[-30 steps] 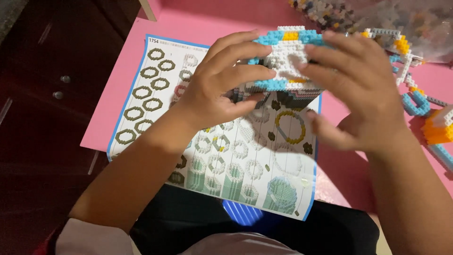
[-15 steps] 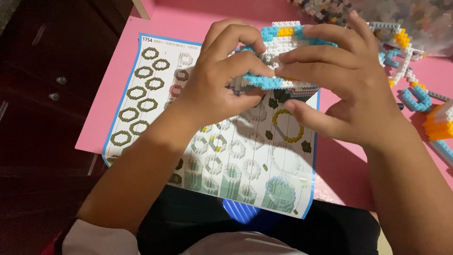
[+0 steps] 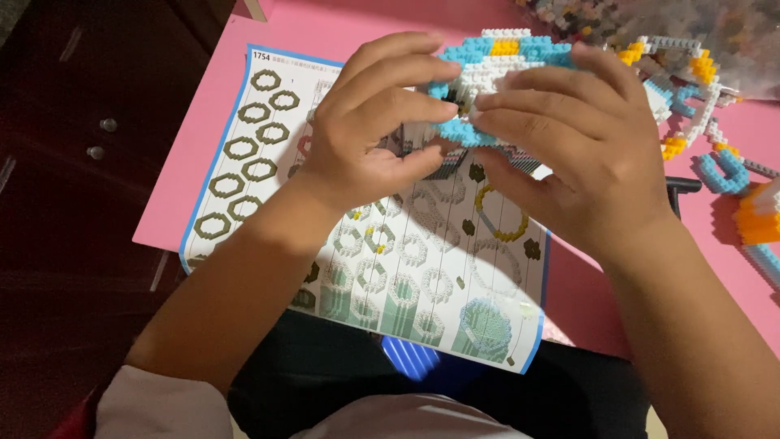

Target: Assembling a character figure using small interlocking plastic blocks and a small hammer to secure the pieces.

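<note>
My left hand (image 3: pixel 366 134) & right hand (image 3: pixel 569 154) both grasp a blue-white-yellow small-brick plastic model (image 3: pixel 487 69), w/ a printed paper instruction sheet (image 3: pixel 406 268) under them.

Both the left hand (image 3: pixel 370 138) and right hand (image 3: pixel 577 158) clasp a blue-and-white brick model (image 3: pixel 487 61) above an instruction sheet (image 3: pixel 406 268).

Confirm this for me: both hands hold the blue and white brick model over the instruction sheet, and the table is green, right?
Not quite. The table is pink, not green, as the head view shows. The rest holds: the left hand and right hand hold the blue and white brick model over the instruction sheet.
</note>
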